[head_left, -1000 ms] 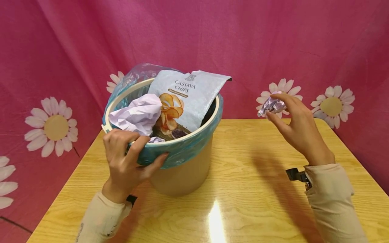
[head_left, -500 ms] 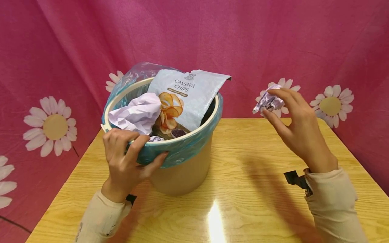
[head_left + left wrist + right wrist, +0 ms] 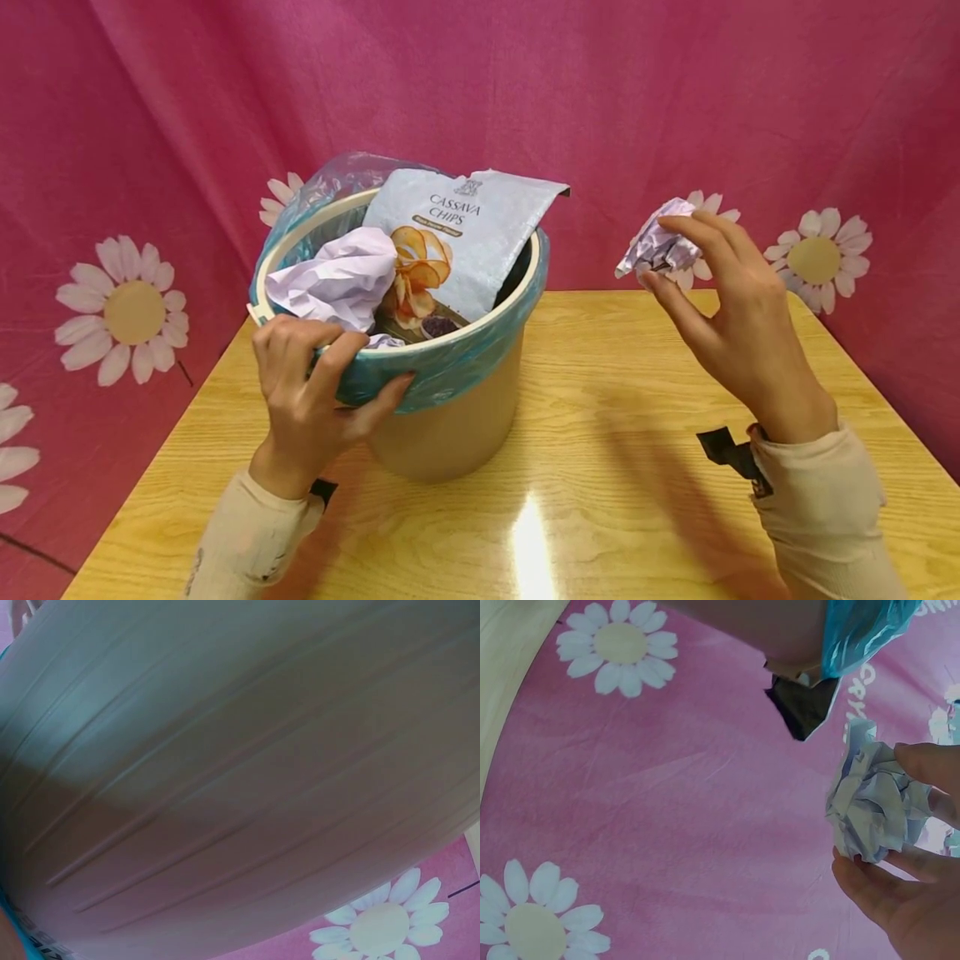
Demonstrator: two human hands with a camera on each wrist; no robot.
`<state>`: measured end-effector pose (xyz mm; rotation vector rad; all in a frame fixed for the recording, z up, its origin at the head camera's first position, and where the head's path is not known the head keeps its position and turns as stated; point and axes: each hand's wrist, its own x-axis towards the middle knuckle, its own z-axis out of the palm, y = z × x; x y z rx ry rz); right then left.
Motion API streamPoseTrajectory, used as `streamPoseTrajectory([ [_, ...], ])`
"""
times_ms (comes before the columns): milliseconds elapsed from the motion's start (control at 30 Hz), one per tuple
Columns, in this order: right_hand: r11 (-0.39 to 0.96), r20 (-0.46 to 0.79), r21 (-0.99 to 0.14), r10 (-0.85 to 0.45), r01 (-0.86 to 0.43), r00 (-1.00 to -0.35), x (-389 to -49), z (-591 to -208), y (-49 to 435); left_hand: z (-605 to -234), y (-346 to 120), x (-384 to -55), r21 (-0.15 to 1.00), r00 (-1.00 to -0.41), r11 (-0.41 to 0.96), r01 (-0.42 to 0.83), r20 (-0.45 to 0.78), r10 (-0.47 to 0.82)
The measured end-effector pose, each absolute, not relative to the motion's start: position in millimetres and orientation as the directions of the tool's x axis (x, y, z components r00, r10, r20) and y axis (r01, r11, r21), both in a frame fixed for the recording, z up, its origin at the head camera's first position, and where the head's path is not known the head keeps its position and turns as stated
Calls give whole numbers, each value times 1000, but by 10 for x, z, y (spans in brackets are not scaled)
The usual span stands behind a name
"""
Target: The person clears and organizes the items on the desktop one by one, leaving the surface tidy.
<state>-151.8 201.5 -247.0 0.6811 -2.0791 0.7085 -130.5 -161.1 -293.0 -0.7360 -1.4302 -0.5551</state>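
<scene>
My left hand grips the near-left rim of a beige bin, fingers over the edge and thumb on the outside. A blue plastic liner is folded over that rim. Inside the bin lie a cassava chips bag, which sticks out at the back right, and a large crumpled white paper. Off to the right, above the table, my right hand pinches a crumpled paper ball between thumb and fingers. The right wrist view shows the same paper ball at the fingertips.
The bin stands tilted on a wooden table. Behind and beside it hangs a pink cloth printed with white daisies. The ribbed bin wall fills most of the left wrist view.
My right hand has shifted slightly left, and the paper ball has moved a little up and left with it. The left hand and the bin look nearly unchanged.
</scene>
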Motion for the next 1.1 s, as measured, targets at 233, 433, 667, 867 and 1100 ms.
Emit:
streamPoseTrajectory([
  [233,666,864,-202,-224,-718,-452,-1437,-2426,1877,-2934,-1602,-1298,-104,69,669,736,994,79],
  [433,589,899,-195,-213,-784,-383,-1370,-2405,1682,-2942,-1597,-1297,-98,64,669,736,995,76],
  [667,520,923,-178,-206,-836,-325,-1311,-2400,1469,-2950,-1603,-1301,-91,54,671,736,996,76],
  [867,493,934,-189,-175,-849,-310,-1270,-2379,1343,-2955,-1611,-1312,-97,61,668,738,995,76],
  [1100,427,937,-184,-195,-885,-289,-1257,-2301,1176,-2981,-1637,-1358,-109,80,665,739,994,75],
])
